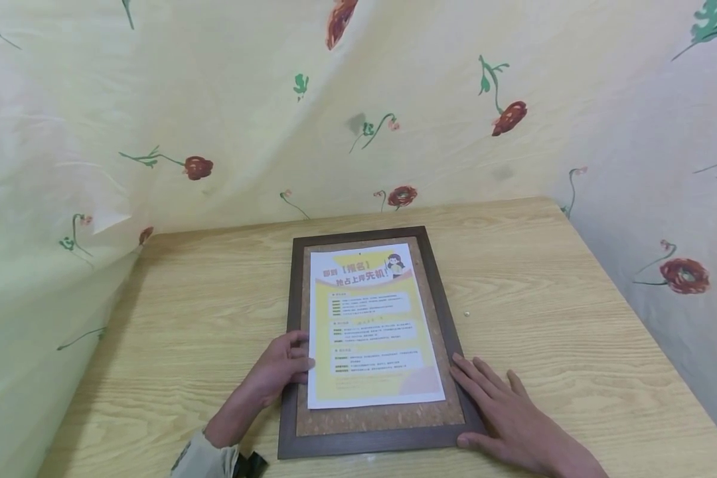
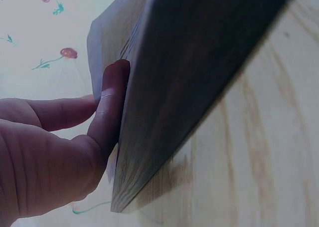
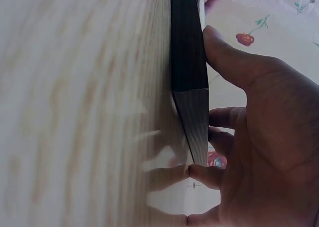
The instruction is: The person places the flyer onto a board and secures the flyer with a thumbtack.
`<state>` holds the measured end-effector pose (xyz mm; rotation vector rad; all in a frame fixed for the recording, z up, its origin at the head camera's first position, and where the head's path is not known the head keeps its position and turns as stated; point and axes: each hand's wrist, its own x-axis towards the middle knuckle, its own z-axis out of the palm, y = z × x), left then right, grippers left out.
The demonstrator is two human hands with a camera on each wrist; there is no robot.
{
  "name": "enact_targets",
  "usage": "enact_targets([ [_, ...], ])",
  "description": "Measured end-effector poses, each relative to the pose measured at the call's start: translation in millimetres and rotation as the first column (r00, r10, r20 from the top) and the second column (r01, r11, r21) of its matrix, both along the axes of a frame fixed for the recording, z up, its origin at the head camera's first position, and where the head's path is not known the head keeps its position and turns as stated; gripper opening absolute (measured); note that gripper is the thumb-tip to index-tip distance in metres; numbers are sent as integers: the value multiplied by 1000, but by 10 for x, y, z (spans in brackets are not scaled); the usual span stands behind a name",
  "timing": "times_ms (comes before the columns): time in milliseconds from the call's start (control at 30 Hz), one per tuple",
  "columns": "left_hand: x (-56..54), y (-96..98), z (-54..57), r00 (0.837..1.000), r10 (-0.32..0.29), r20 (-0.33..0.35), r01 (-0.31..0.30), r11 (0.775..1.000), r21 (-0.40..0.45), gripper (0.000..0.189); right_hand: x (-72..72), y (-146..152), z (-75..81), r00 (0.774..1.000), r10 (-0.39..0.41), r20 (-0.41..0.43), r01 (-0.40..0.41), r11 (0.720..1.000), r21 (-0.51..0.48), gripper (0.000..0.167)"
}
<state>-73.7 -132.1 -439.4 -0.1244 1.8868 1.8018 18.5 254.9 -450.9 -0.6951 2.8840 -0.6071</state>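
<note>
A framed cork board [image 1: 382,421] with a dark brown wooden rim lies on the table. On it lies a yellow-and-white printed sheet [image 1: 367,332] with a cartoon figure at its top right. My left hand [image 1: 281,365] rests over the board's left rim, fingertips at the sheet's left edge. In the left wrist view, its fingers [image 2: 114,87] touch the rim's side and the sheet's edge. My right hand [image 1: 502,411] lies at the lower right corner. Its fingers run along the right rim, some touching the table in the right wrist view, with the thumb [image 3: 224,52] on the rim.
The wood-grain table [image 1: 215,285] extends on both sides of the board. A tiny pale round object [image 1: 467,314] lies right of it. Flower-patterned cloth [image 1: 245,119] hangs behind and along the sides. A dark object [image 1: 253,463] shows by the left sleeve.
</note>
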Motion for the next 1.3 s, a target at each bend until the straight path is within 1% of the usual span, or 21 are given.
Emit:
enact_targets([
  [167, 11, 17, 10, 1000, 4, 4, -4, 1000, -23, 56, -2, 2, -4, 1000, 4, -10, -4, 1000, -3, 88],
  [400, 7, 17, -2, 1000, -15, 8, 15, 1000, -22, 56, 2, -1, 1, 1000, 3, -11, -3, 1000, -2, 88],
  [733, 28, 20, 2, 999, -37, -30, 37, 999, -6, 54, 11, 0, 13, 1000, 2, -10, -2, 1000, -5, 88],
  [867, 30, 6, 11, 999, -34, -40, 34, 999, 0, 53, 8, 5, 15, 1000, 9, -18, -9, 1000, -14, 88],
  [1100, 48, -13, 26, 1000, -18, -19, 17, 1000, -12, 58, 1, 9, 18, 1000, 13, -8, -13, 1000, -20, 87],
  [1300, 81, -33, 50, 1000, -31, 3, 31, 999, -19, 61, 10, 0, 21, 1000, 9, -20, -9, 1000, 1, 88],
])
